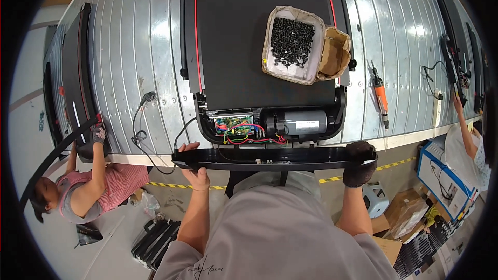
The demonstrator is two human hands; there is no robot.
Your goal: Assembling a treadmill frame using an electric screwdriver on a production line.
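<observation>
Ribbed metal conveyor (pixel 150 57) is running across the whole top of the view, carrying everything. Black treadmill deck (pixel 249 36) with red side stripes is lying across its middle, its open motor bay (pixel 270 124) sitting at the conveyor's near edge: green circuit board (pixel 232 123) with red, yellow and blue wiring on the left, grey cylindrical motor (pixel 301 123) on the right.

Long black plastic cover (pixel 270 159) is being held level just off the near edge, right in front of the open bay, not seated on it. Left hand (pixel 194 168), bare, is gripping the cover's left end, fingers curled around it. Right hand (pixel 359 163), in a dark glove, is clamping the cover's right end.

Torn cardboard box (pixel 291 44) full of black screws is sitting on the treadmill belt, toward the deck's right side. Orange electric screwdriver (pixel 380 96) is lying on the conveyor just right of the deck, near the front edge. Black power cable (pixel 141 124) is trailing over the near edge left of the deck.

A second treadmill (pixel 78 78) is sitting at the conveyor's left end, where a person in a pink striped top (pixel 98 192) is reaching up to it. Another person's arm (pixel 464 129) is working at the far right end.
</observation>
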